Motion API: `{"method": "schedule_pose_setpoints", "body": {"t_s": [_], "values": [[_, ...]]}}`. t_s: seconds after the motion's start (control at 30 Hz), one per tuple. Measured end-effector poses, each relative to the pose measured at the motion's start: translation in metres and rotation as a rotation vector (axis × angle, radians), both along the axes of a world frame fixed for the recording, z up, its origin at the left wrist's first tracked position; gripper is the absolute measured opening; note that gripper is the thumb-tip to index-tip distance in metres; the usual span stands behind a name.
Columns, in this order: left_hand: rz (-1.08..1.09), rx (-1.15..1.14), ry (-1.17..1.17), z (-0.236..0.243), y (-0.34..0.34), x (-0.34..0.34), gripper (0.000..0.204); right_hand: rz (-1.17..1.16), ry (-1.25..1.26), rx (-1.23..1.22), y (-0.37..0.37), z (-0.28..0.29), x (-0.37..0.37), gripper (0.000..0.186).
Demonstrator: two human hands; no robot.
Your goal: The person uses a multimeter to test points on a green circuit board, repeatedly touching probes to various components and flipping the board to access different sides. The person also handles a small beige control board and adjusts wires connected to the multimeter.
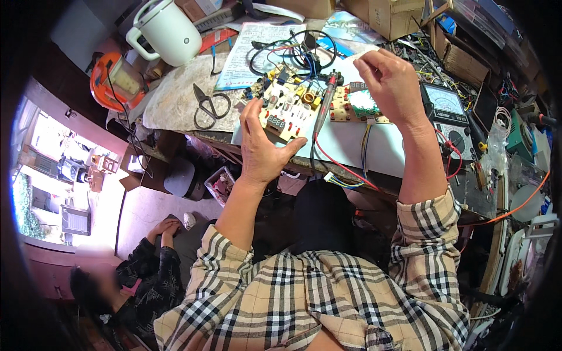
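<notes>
L hand [261,151] spread wide at PCB [294,110]; R hand [395,88] raised, curled, can't tell if gripping.

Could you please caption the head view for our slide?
Left hand at one circuit board, right hand near a second board.

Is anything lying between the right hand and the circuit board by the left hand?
Yes. A test probe lies slantwise along the right side of the circuit board by the left hand, between it and the right hand. A second circuit board, partly hidden by the right hand, is also in between.
</notes>
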State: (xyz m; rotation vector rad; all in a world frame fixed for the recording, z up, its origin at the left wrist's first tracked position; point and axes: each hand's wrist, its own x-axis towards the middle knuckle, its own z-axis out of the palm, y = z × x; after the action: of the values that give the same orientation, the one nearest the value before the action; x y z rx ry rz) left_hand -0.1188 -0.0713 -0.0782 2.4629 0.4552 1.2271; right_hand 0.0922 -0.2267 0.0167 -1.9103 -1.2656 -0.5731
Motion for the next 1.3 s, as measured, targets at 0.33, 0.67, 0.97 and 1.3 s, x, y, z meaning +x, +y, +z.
{"method": "schedule_pose_setpoints", "body": {"t_s": [0.33, 0.67, 0.97, 1.3], "values": [[0.080, -0.021, 0.135, 0.011, -0.006, -0.001, 0.105, 0.256, -0.019, -0.296, 0.017, -0.029, -0.018, 0.020], [0.122, 0.099, 0.323, 0.028, -0.002, 0.003, 0.096, 0.239, -0.164, -0.487, 0.022, -0.030, -0.027, 0.018], [0.193, 0.068, 0.251, 0.030, -0.008, 0.023, 0.099, 0.183, -0.277, -0.499, 0.023, -0.033, -0.024, 0.015], [0.281, -0.013, 0.504, 0.049, -0.018, 0.035, 0.104, 0.203, -0.254, -0.288, 0.018, -0.020, -0.020, 0.020]]}}
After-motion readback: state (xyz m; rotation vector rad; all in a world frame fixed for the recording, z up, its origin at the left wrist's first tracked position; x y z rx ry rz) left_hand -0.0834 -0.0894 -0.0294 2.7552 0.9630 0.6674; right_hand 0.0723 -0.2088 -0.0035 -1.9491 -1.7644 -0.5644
